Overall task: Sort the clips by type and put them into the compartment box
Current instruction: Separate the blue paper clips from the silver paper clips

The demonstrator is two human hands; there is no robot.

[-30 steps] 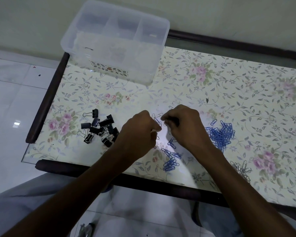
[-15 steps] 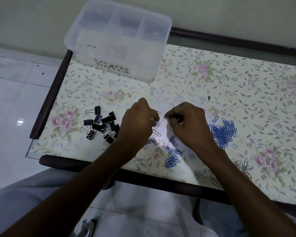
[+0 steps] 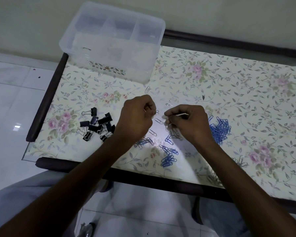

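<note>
Both hands work the mixed patch mid-table. Left hand point(image 3: 137, 119): fingers curled in, tips pinched on what looks like a silver paper clip point(image 3: 156, 112) – only a bit of wire shows past the tips. Right hand point(image 3: 189, 124): fingers curled, thumb & forefinger pinching a thin silver wire/clip that sticks out toward the right; can't tell if it's one clip or several. Loose silver clips point(image 3: 158, 120) lie between the hands, w/ blue ones point(image 3: 168, 159) mixed in just below toward the near edge. Bigger blue pile point(image 3: 220, 130) sits just right of the right hand; black binder clips point(image 3: 97, 124) heaped left of the left hand; another silver bunch point(image 3: 240, 161) near the front-right edge. Compartment box point(image 3: 109, 65) stands at the far-left corner, well apart from the hands – its sections look empty, though the plastic is cloudy. Judgement: step is still separating silver from blue. To do it well – lift one colour at a time, shake off any hooked neighbours, drop onto the matching pile, and only then carry whole piles to separate sections of the box. One stray silver clip point(image 3: 147, 89) near the box needs collecting too.
</note>
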